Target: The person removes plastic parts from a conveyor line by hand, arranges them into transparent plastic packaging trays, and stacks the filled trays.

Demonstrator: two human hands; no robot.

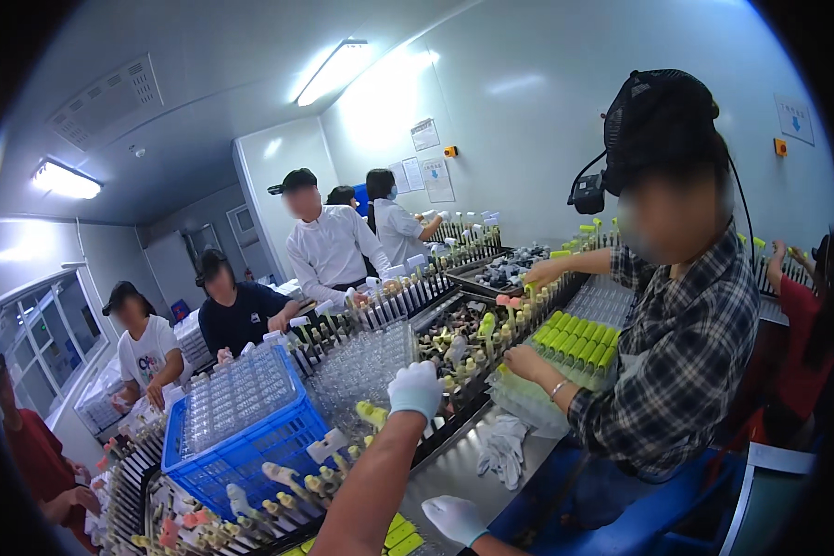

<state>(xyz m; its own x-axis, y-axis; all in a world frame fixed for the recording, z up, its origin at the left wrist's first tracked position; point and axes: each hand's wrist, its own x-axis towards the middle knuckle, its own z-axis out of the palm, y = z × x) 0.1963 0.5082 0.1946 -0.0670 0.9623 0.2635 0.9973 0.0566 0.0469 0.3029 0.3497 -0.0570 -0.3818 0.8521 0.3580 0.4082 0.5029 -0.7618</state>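
Observation:
In a white glove, my left hand [415,387] reaches forward over the rack of upright pegs, near the bin of small dark and pale parts. Its fingers look curled over, and whatever they may hold is hidden behind the knuckles. A yellow-green soft piece [372,413] lies just to its left. My right hand [454,519], also gloved, is low by the metal table edge, beside a group of yellow-green tubes [403,537]. Only its back shows clearly, so its grip cannot be made out. A crumpled white glove [503,451] rests on the metal table between my hands and a co-worker.
A blue crate [250,477] with a clear plastic tray stands at left. Clear trays [366,366] lie past my left hand. At right, a co-worker in a checked shirt [681,361] handles yellow-green tubes [579,340]. Several other people work around the peg racks.

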